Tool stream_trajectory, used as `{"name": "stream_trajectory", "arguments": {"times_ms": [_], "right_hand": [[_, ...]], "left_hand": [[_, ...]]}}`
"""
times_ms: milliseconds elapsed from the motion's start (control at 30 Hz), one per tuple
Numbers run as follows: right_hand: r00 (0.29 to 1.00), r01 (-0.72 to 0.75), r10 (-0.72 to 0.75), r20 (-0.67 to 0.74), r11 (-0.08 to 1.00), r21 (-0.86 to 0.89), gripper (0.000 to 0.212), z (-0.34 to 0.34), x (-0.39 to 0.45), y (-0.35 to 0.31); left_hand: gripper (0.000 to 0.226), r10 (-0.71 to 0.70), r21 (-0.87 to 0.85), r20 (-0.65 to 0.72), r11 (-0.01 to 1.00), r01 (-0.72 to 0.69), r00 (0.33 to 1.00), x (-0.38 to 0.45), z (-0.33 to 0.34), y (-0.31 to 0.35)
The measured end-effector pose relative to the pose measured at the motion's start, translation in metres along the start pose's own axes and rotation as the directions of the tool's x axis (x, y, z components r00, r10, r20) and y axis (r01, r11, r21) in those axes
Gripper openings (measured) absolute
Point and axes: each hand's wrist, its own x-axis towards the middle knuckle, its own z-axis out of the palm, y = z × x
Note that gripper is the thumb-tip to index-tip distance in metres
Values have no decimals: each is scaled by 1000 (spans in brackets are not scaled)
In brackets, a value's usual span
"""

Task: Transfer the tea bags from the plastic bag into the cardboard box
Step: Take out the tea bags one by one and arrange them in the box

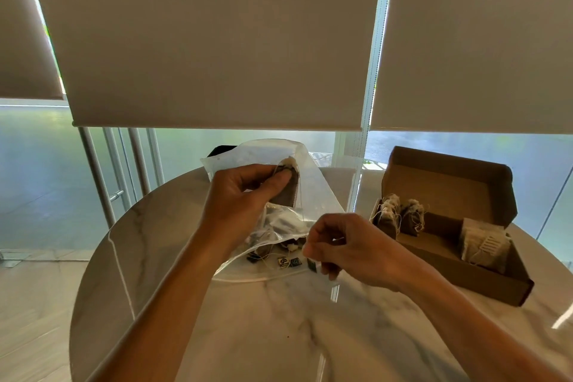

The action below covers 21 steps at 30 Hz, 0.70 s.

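On the marble table [279, 335], the right hand [350, 248] pinches the near edge of the plastic bag [313, 192]. The left hand [238, 195] grips a tea bag [290, 192] at the bag's mouth. Further right, the open cardboard box [449, 226] holds several tea bags [400, 215].
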Motion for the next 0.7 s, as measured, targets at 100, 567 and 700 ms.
{"name": "stream_trajectory", "arguments": {"times_ms": [100, 567, 700], "right_hand": [[1000, 22, -22, -14, 1000, 4, 13, 2, 1, -7], [999, 46, -46, 9, 999, -27, 10, 24, -9, -17], [1000, 14, -14, -18, 999, -44, 13, 15, -23, -8]], "left_hand": [[8, 52, -6, -7, 999, -52, 999, 1, 3, 8], [8, 109, 50, 34, 993, -111, 993, 14, 12, 22], [17, 73, 57, 1, 996, -73, 997, 15, 5, 15]]}}
